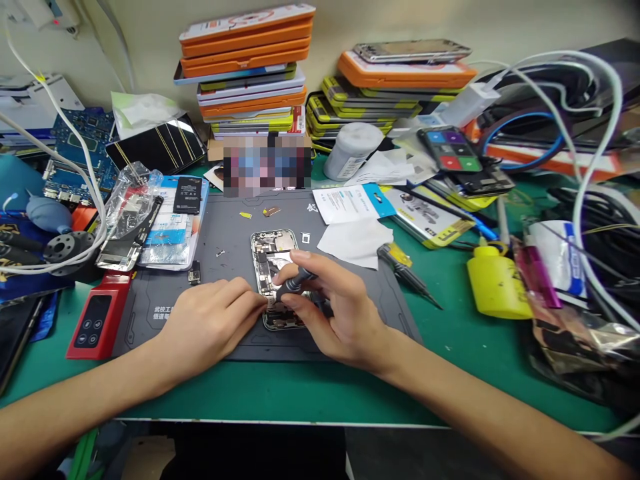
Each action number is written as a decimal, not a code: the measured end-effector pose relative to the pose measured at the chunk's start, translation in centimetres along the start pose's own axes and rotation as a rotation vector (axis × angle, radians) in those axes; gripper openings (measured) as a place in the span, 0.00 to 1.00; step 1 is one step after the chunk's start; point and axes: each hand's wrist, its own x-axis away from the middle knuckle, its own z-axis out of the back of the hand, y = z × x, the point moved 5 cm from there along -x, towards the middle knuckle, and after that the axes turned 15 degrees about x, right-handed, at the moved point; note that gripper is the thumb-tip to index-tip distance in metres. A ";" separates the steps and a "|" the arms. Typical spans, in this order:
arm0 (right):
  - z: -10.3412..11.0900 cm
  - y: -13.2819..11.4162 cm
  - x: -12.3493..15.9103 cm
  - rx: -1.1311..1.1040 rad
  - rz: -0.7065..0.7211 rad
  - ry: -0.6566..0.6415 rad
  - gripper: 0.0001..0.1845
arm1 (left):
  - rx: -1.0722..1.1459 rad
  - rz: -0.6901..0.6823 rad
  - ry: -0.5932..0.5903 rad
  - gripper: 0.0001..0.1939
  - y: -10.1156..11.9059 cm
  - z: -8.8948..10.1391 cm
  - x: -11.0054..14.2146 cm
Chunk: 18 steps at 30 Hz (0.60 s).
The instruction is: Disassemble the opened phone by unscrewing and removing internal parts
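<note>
One opened phone [264,263] (innards bare) lies beneath the right grip [345,303].

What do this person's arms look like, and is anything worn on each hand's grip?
The smooth, bare left forearm and the smooth, bare right forearm show no sleeves. The ungloved, rounded left grip and the ungloved right grip have slim fingers. No watch, bracelet, ring or marking shows, though some fingers are hidden.

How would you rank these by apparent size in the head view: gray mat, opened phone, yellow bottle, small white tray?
Gray mat
Opened phone and yellow bottle: too alike to rank, the phone being partly covered
Small white tray
</note>
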 end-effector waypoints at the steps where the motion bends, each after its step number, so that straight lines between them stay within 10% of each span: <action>1: 0.0 0.0 0.0 0.000 0.006 0.003 0.40 | -0.001 0.000 -0.001 0.13 0.0 0.0 0.0; 18: -0.1 0.0 -0.2 -0.002 0.007 -0.054 0.35 | 0.022 -0.014 0.011 0.12 0.1 0.0 0.0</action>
